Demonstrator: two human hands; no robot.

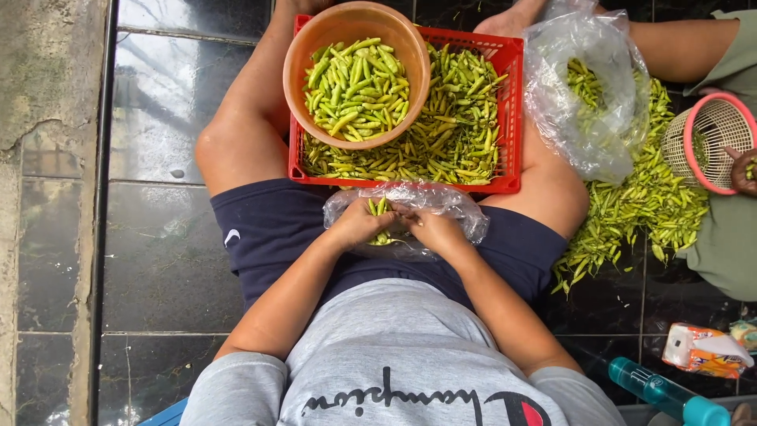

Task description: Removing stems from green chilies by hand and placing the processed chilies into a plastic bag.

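**Green chillies held at a clear bag on the lap**

Green chillies (379,208) are bunched at the mouth of a small clear plastic bag (449,207) resting on the person's lap, just below the red crate.

Left to right: a dark tiled floor (162,260) runs along the left side. The left hand (359,225) has its fingers closed around the small bunch of chillies at the bag's opening. Above it, an orange bowl (303,47) filled with chillies sits in the red crate (511,59), which holds a further layer of chillies and lies between the person's knees. The right hand (434,230) touches the left; its fingers are curled at the bag, apparently pinching the plastic, though the grip is partly hidden. Further right, a larger clear bag (587,134) lies open over a loose heap of chillies (639,209) on the floor. A pink-rimmed basket (717,142) is tilted at the far right, with another person's hand (743,172) at its rim. A teal bottle (658,392) lies at lower right.
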